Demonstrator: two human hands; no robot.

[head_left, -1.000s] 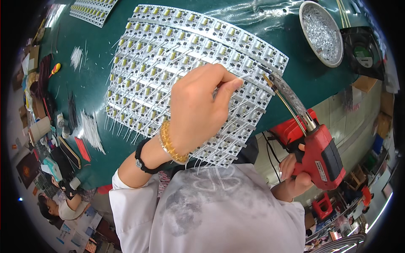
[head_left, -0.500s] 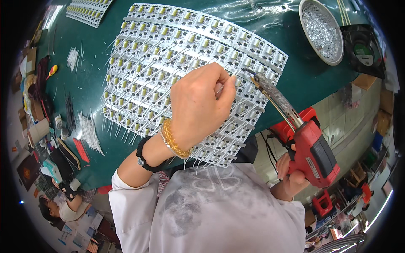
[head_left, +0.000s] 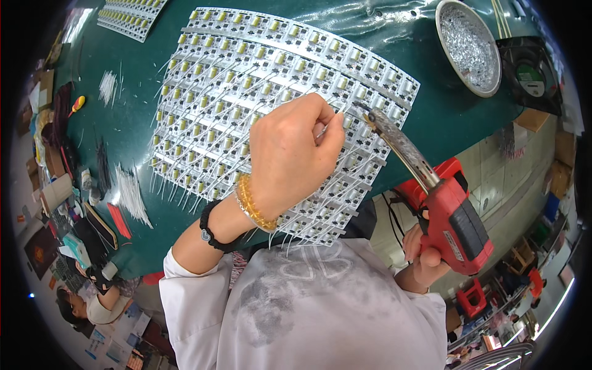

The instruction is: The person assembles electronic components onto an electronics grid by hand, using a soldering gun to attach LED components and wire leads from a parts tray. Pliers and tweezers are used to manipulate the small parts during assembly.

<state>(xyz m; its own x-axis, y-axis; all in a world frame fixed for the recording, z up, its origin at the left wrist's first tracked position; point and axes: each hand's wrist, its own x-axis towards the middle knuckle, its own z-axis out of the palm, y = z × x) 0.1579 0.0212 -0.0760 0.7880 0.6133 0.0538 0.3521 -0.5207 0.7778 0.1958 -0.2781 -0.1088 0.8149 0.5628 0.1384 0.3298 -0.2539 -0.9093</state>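
Note:
A large panel of small circuit boards [head_left: 213, 43], set with rows of yellow components, lies across the green table. Thin white wires [head_left: 336, 182] trail from many of the boards toward me. My left hand [head_left: 296, 148] hovers over the panel's middle, thumb and forefinger pinched on what looks like a white wire; the fingers mostly hide it. In my right hand [head_left: 425, 256] is a red and black soldering gun [head_left: 459, 228], held from below by its handle. Its tip reaches up and left to the boards, just right of my left fingertips.
A bowl of silvery scraps [head_left: 472, 52] stands at the far right beside a black reel [head_left: 533, 77]. White wire bundles [head_left: 132, 194], red wires [head_left: 119, 220] and a yellow-handled screwdriver [head_left: 78, 103] lie on the left. Another board panel [head_left: 132, 15] is at the far left. A person [head_left: 105, 302] sits lower left.
The soldering gun has shifted slightly left, its tip a little closer to my left fingertips. The panel has moved very slightly; my left hand stays almost still.

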